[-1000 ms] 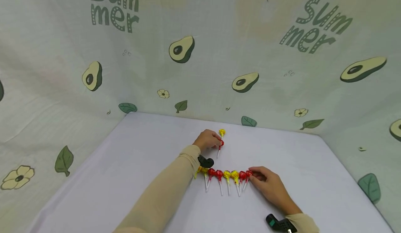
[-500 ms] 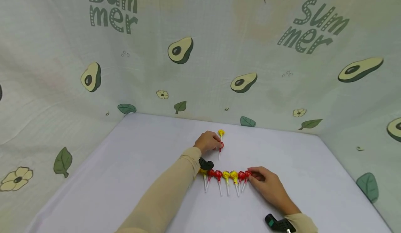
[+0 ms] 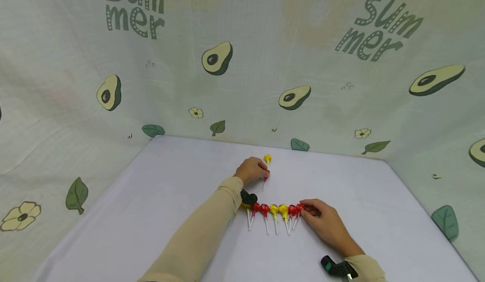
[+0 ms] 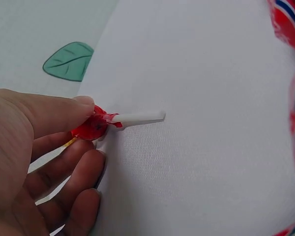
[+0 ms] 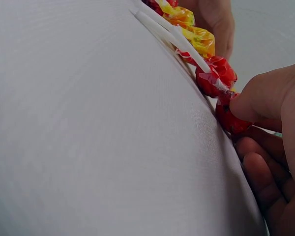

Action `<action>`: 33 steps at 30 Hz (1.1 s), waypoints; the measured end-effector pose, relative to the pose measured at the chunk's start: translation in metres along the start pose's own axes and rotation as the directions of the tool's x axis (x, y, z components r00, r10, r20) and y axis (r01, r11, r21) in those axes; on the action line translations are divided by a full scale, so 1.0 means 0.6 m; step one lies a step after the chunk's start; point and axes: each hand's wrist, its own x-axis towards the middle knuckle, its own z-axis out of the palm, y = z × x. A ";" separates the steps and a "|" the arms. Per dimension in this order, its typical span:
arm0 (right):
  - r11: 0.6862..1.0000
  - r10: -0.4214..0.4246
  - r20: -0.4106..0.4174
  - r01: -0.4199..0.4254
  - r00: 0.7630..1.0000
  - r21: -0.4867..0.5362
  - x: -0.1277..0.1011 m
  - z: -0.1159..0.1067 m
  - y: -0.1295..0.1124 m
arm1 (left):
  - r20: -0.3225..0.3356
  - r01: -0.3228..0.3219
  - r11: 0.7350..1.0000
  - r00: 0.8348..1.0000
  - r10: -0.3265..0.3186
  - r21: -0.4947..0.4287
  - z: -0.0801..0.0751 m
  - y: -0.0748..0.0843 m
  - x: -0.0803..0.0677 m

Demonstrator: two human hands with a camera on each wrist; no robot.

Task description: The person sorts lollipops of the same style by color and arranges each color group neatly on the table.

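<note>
Left hand (image 3: 251,170) pinches a red lollipop (image 4: 92,127); keep its stick toward six o'clock. Right hand (image 3: 325,223) pinches the row's end lollipop (image 5: 232,119), steadying it on the bench (image 3: 159,198).

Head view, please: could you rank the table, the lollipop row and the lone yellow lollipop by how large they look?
1. Table, largest by far.
2. Lollipop row near the right hand.
3. Lone yellow lollipop, smallest, though it lies farther from the camera.
</note>
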 end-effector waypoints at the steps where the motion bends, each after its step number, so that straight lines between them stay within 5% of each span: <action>1: 1.000 0.003 0.002 -0.003 1.000 0.001 -0.001 0.000 0.001 | 0.003 0.005 1.000 1.000 -0.005 0.006 0.001 0.000 0.000; 12: 1.000 0.004 -0.001 -0.004 1.000 -0.025 -0.004 -0.005 0.006 | 0.018 0.028 0.997 0.999 -0.029 0.075 0.008 0.011 0.005; 33: 1.000 -0.006 -0.002 0.006 1.000 -0.015 0.001 0.001 0.003 | 0.031 -0.020 0.999 0.999 0.019 0.026 -0.003 0.004 0.001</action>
